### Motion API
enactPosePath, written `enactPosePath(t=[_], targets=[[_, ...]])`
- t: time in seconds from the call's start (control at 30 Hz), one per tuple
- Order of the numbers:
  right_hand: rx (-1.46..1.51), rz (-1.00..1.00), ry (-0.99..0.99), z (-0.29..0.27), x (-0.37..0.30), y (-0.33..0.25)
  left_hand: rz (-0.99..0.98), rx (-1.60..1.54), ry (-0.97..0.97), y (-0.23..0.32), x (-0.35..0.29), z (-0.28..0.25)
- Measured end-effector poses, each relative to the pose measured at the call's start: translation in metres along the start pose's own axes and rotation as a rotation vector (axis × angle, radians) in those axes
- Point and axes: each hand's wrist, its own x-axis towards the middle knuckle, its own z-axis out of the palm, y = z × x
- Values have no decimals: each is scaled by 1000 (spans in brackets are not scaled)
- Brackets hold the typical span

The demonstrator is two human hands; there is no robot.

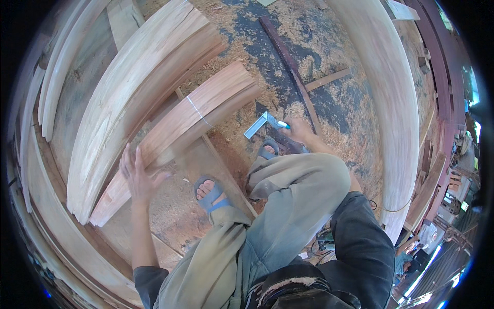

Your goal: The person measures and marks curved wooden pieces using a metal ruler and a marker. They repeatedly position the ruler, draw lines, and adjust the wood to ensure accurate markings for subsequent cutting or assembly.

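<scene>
My left hand [138, 174] has its fingers spread over the near end of a curved, reddish wooden beam [172, 123], its fingertips at the beam's upper side. Across that beam, toward its far end, runs a thin pale line. My right hand [297, 130] is closed, out beyond my bent right knee. From it a metal try square [256, 125] points left, above the floor. A small blue and white piece shows at the fingers; whether it belongs to the square or is a pen, I cannot tell.
A larger curved beam [128, 87] lies left of the marked one. Another long, pale curved timber [393, 103] stands to the right. Dark strips [288, 62] and a short wooden slat [328, 79] lie on the shaving-strewn floor. My sandalled feet [210, 194] are between the beams.
</scene>
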Motion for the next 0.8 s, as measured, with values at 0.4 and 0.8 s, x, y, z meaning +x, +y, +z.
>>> enactPosePath(t=[0.4,0.8], targets=[[-280,480,313,17,-25,126,-64,100,-145,-38,-26,2],[229,464,291,-25,-79,75,-41,0,-237,24,-42,3]])
